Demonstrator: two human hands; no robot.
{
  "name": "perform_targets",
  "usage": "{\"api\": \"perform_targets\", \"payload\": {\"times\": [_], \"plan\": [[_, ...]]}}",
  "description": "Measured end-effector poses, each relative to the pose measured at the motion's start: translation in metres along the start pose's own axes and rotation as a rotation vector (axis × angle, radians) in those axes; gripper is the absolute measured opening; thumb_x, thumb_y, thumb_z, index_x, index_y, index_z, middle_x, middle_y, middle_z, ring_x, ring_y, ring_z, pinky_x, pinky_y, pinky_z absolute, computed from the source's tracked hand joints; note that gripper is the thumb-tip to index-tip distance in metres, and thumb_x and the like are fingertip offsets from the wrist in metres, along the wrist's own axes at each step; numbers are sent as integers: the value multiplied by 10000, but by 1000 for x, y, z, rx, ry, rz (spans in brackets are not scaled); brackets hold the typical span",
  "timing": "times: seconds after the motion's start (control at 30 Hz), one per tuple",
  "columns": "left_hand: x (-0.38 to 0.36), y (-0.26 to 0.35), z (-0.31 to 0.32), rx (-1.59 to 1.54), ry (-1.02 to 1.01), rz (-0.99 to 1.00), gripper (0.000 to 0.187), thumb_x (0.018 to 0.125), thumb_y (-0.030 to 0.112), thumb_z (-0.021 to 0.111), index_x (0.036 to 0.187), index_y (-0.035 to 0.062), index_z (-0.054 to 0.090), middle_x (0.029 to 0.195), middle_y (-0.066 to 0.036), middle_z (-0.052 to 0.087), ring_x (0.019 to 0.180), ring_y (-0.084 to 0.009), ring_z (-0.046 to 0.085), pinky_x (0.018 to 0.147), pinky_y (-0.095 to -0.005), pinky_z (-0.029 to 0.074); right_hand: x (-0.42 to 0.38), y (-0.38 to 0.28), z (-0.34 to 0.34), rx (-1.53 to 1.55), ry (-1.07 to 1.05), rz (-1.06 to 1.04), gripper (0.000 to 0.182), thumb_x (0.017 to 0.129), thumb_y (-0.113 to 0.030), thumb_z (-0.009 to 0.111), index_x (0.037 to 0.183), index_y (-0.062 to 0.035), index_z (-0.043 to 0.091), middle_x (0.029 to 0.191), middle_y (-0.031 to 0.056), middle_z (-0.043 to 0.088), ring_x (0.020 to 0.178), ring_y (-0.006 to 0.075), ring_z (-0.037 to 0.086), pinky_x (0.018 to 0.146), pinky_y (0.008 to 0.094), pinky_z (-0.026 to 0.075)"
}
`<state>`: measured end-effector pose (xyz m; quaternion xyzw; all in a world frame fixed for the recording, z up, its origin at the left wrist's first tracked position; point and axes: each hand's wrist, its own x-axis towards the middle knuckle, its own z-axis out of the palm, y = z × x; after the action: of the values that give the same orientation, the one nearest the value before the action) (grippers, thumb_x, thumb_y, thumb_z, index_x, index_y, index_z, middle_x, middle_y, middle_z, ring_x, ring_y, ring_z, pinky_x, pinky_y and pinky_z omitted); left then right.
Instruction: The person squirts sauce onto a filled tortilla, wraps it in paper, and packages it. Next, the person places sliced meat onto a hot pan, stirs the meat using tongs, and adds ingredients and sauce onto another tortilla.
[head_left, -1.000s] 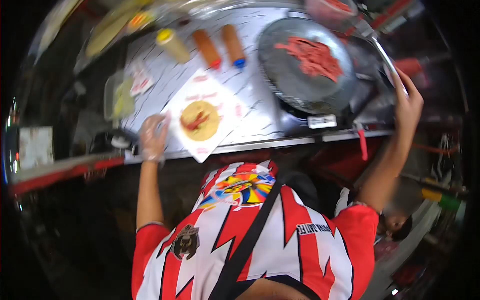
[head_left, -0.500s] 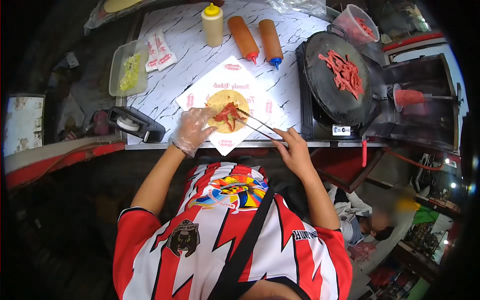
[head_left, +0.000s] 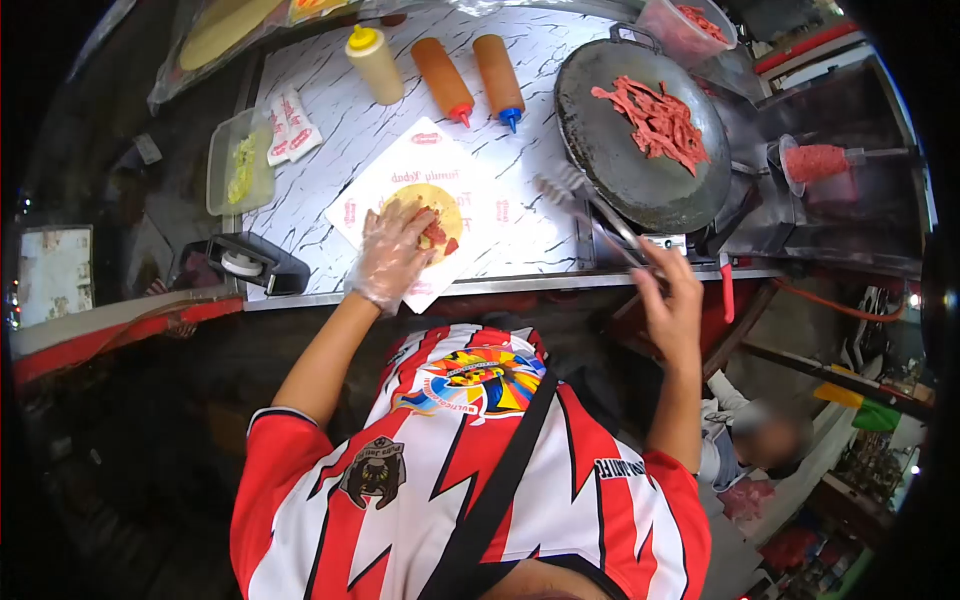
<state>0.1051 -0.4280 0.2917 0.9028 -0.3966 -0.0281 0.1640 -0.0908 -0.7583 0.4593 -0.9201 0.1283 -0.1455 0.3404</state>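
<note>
My left hand, in a clear plastic glove, lies over the left side of a round flatbread with its fingers spread. Strips of red meat show beside the fingers on the bread. Beneath them is printed white wrapping paper, turned cornerwise on the counter. My right hand is bare and grips metal tongs near the front edge of the griddle. The tongs' tips are blurred and point left over the counter, apart from the bread.
More red meat lies on the round black griddle at right. Three squeeze bottles, including a yellow-capped bottle, stand at the back. A tub of chopped greens and a tape dispenser sit left. Another person is at lower right.
My right hand has swung the tongs away from the bread, to the right toward the griddle. My left hand has moved from the bread's edge onto the bread and meat. The view has shifted slightly.
</note>
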Motion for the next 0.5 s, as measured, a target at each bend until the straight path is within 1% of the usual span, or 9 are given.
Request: {"api": "perform_targets", "payload": {"times": [0.03, 0.13, 0.2, 0.23, 0.27, 0.33, 0.37, 0.47, 0.5], "plan": [[-2, 11, -14, 0, 67, 0, 530, 841, 359, 700, 1309, 145, 575, 1439, -146, 492, 1349, -387, 421, 1150, -598, 247, 1, 3, -13, 25, 25, 21, 358, 870, -58, 700, 1224, -19, 663, 832, 79, 541, 731, 183, 541, 657, 295, 434], [9, 23, 4, -94, 240, 65, 442, 812, 348, 725, 1205, 170, 632, 1395, -132, 520, 1322, -405, 432, 1124, -612, 265, 4, 30, -55, 26, 150, 42, 355, 871, -38, 693, 1220, 7, 652, 847, 81, 559, 753, 165, 552, 683, 280, 440], [18, 43, 10, 65, 202, 70, 341, 792, 328, 742, 1096, 195, 663, 1344, -125, 549, 1297, -421, 442, 1087, -630, 283, 11, 66, -72, 16, 282, -17, 371, 856, -59, 720, 1212, 14, 647, 850, 94, 575, 770, 166, 566, 697, 279, 449], [18, 38, 23, 80, 256, 103, 316, 792, 321, 742, 1075, 202, 669, 1334, -128, 556, 1295, -427, 442, 1072, -637, 288, 15, 65, -86, -84, 289, 34, 399, 839, -88, 749, 1208, 17, 641, 884, 109, 610, 803, 174, 593, 728, 279, 461], [17, 31, 33, 104, 311, 127, 291, 792, 313, 741, 1055, 208, 674, 1325, -130, 563, 1294, -432, 442, 1057, -644, 293, 18, 79, -96, -98, 297, 88, 395, 828, -107, 766, 1186, 20, 658, 890, 118, 632, 804, 183, 624, 724, 290, 483], [13, 36, 16, 21, 379, 83, 277, 790, 226, 737, 1061, 202, 684, 1326, -140, 567, 1263, -436, 476, 1054, -623, 311, 27, 104, -118, -98, 296, 202, 372, 833, -135, 769, 1153, 29, 676, 889, 127, 658, 786, 197, 652, 693, 312, 502], [13, 38, 8, 14, 362, 55, 291, 789, 210, 737, 1075, 192, 683, 1321, -154, 568, 1251, -430, 489, 1055, -614, 319, 34, 132, -121, -121, 361, 128, 338, 854, -152, 755, 1130, 31, 690, 895, 151, 682, 781, 210, 674, 676, 344, 520], [3, 39, 0, -29, 324, -11, 317, 789, 183, 734, 1099, 149, 679, 1319, -187, 565, 1235, -413, 510, 1055, -572, 354, 51, 151, -106, -33, 259, 102, 324, 875, -165, 735, 1130, 28, 688, 935, 176, 698, 810, 253, 695, 692, 363, 530], [4, 36, -3, -43, 329, -26, 324, 789, 177, 733, 1105, 133, 678, 1319, -197, 563, 1233, -408, 514, 1054, -556, 368, 56, 144, -107, -95, 175, 6, 315, 874, -170, 732, 1127, 14, 694, 912, 177, 689, 799, 293, 691, 695, 368, 532]]}}
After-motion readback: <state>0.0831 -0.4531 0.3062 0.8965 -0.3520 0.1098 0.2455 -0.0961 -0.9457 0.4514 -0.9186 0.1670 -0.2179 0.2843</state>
